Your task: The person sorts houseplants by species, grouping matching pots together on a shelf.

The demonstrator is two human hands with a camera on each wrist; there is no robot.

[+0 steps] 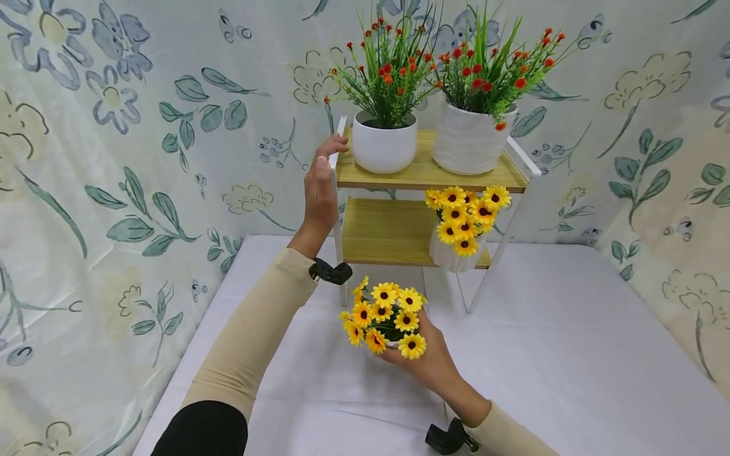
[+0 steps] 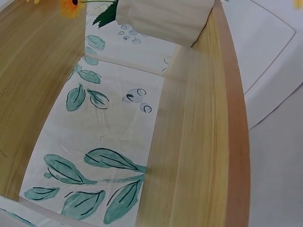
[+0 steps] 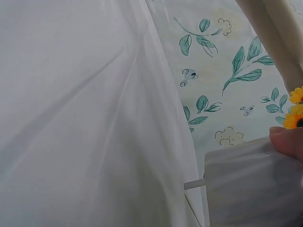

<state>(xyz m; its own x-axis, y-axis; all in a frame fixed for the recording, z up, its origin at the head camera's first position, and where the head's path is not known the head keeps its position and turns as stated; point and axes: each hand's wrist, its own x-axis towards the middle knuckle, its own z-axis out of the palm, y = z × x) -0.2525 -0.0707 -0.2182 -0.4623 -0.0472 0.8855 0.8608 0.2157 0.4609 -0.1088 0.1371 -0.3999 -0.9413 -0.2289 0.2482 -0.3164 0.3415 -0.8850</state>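
A two-tier shelf with wooden boards [image 1: 388, 231] and a white frame stands on the table. My left hand [image 1: 320, 193] grips its upper left side rail, fingertips curled over the top. My right hand [image 1: 428, 358] holds a potted sunflower plant [image 1: 384, 316] in front of the shelf, over the tablecloth. Its blooms mostly hide the pot from above; the right wrist view shows the pale pot [image 3: 251, 184] lying sideways in the picture, with the thumb [image 3: 286, 141] at its rim. A second potted sunflower plant [image 1: 462, 221] sits at the lower board's right end.
On the upper board stand two white pots of red-flowered grass, a smooth round one [image 1: 384, 149] on the left and a textured one [image 1: 470, 139] on the right. A white cloth [image 1: 570, 354] covers the table. Floral fabric [image 1: 142, 209] hangs behind and at the sides.
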